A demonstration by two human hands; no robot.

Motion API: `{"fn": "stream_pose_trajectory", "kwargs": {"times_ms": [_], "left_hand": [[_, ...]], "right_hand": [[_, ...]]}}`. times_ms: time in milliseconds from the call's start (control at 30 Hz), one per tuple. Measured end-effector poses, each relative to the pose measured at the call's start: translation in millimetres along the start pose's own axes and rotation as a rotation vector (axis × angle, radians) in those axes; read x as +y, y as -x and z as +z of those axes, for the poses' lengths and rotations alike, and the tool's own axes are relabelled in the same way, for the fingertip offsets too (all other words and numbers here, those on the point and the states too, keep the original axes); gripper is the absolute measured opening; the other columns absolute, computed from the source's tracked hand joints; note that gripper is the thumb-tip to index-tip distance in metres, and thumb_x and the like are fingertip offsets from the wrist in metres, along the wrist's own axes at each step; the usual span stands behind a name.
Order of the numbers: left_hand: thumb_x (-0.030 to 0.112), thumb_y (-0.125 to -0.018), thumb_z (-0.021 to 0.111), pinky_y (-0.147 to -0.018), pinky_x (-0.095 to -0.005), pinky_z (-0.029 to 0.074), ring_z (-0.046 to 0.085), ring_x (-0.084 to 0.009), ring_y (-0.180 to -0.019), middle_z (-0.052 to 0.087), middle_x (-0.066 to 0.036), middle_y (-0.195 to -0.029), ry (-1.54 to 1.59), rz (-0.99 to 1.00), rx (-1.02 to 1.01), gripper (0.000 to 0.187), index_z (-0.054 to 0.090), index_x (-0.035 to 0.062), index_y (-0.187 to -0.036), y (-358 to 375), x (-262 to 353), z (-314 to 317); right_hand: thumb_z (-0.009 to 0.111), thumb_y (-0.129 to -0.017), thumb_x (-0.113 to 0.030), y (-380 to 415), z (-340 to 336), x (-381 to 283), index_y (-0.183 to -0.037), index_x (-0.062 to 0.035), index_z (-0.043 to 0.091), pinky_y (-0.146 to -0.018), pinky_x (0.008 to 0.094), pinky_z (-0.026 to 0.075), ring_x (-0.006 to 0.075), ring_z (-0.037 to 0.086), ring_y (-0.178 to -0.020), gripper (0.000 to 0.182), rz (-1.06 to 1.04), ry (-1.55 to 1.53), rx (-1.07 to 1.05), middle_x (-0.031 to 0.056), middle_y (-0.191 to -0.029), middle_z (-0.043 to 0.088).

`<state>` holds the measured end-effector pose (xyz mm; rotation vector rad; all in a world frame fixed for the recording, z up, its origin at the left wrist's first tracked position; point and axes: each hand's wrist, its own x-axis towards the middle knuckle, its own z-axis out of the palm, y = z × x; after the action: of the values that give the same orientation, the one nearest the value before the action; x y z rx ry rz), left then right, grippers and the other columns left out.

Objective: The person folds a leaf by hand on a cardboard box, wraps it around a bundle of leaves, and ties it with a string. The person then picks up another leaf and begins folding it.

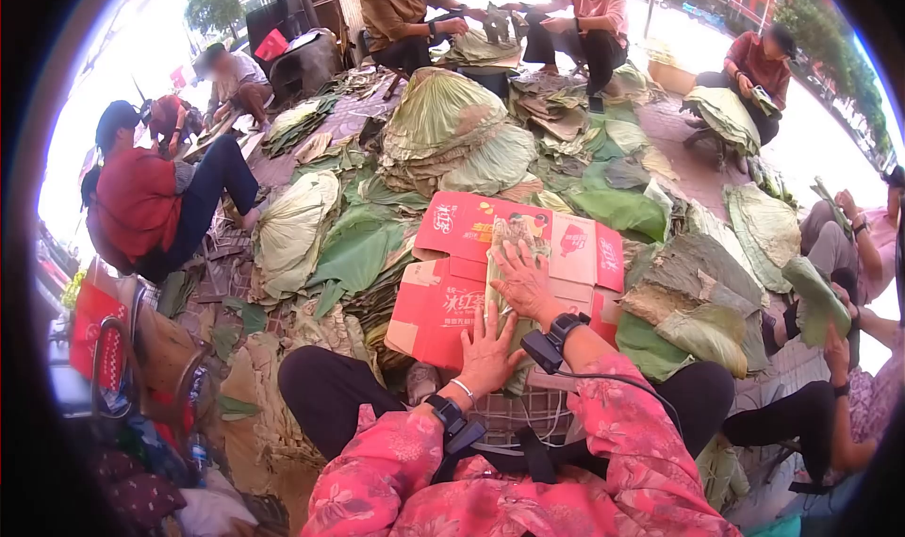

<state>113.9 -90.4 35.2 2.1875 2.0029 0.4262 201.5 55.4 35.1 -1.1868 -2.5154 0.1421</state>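
Note:
A flattened red cardboard box with white lettering lies in front of my knees. On it is a narrow folded dried leaf, its lower part mostly covered by my hands. My right hand presses flat over the leaf's upper part, fingers spread. Lower and to the left, my left hand rests with outstretched fingers at the leaf's lower part and on the cardboard. Neither hand grips anything. Both wrists carry black strapped devices.
Large dried leaves form a tall pile ahead. Green leaves lie left of the cardboard, and brown leaf stacks lie right. Several people sit around handling leaves, including a person in red. Bags and a chair stand at left.

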Motion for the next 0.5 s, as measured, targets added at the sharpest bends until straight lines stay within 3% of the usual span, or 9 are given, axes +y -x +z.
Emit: {"fn": "stream_pose_trajectory", "kwargs": {"times_ms": [67, 167, 200, 300, 400, 500], "left_hand": [[0.042, -0.078, 0.061, -0.099, -0.058, 0.023, 0.017, -0.0427, -0.132, 0.019, -0.024, -0.143, 0.061, -0.002, 0.0, 0.07, 0.035, 0.0122, -0.136, -1, -6, 7], [0.038, -0.074, 0.067, -0.104, -0.0507, 0.023, 0.019, -0.0443, -0.13, 0.023, -0.024, -0.142, 0.267, 0.041, 0.063, 0.068, 0.042, 0.0094, -0.131, -7, -11, 7], [0.031, -0.072, 0.071, -0.105, -0.0439, 0.026, 0.027, -0.0428, -0.128, 0.028, -0.024, -0.139, 0.34, 0.044, 0.128, 0.058, 0.053, 0.006, -0.121, -10, -11, 0], [0.026, -0.075, 0.069, -0.103, -0.0431, 0.029, 0.036, -0.0387, -0.123, 0.037, -0.024, -0.134, 0.612, 0.077, 0.249, 0.045, 0.059, 0.0048, -0.113, -33, -30, 3], [0.02, -0.077, 0.066, -0.1, -0.0418, 0.033, 0.043, -0.0352, -0.119, 0.046, -0.023, -0.127, 0.739, 0.039, 0.169, 0.032, 0.063, 0.005, -0.106, -59, -51, 4], [0.015, -0.078, 0.063, -0.098, -0.0397, 0.035, 0.045, -0.0344, -0.118, 0.05, -0.023, -0.121, 0.568, -0.097, 0.268, 0.023, 0.065, 0.0049, -0.1, -56, -42, 4]], "right_hand": [[0.038, -0.09, -0.047, -2, 15, 6, -0.137, -0.0187, 0.034, -0.101, 0.0572, 0.019, 0.0298, 0.021, -0.134, 0.055, 0.053, -0.004, -0.15, 0.0089, -0.145, 0.027], [0.034, -0.091, -0.049, -4, 22, 10, -0.138, -0.019, 0.031, -0.103, 0.0568, 0.017, 0.0298, 0.02, -0.135, 0.056, 0.059, 0.009, -0.17, 0.007, -0.146, 0.026], [0.034, -0.091, -0.049, -5, 19, 10, -0.138, -0.0183, 0.031, -0.103, 0.0574, 0.017, 0.0297, 0.02, -0.135, 0.056, 0.061, 0.0, -0.172, 0.0065, -0.145, 0.027], [0.033, -0.091, -0.05, -18, 7, 19, -0.138, -0.0174, 0.032, -0.102, 0.0579, 0.017, 0.0298, 0.02, -0.135, 0.057, 0.101, -0.062, -0.186, 0.0075, -0.146, 0.027], [0.032, -0.091, -0.051, -30, -2, 29, -0.138, -0.0171, 0.032, -0.102, 0.0583, 0.017, 0.031, 0.019, -0.135, 0.058, 0.14, -0.063, -0.18, 0.0108, -0.146, 0.025], [0.033, -0.091, -0.051, -29, 3, 30, -0.138, -0.0188, 0.033, -0.102, 0.0583, 0.017, 0.0327, 0.019, -0.135, 0.057, 0.158, -0.024, -0.155, 0.0123, -0.145, 0.026]]}}
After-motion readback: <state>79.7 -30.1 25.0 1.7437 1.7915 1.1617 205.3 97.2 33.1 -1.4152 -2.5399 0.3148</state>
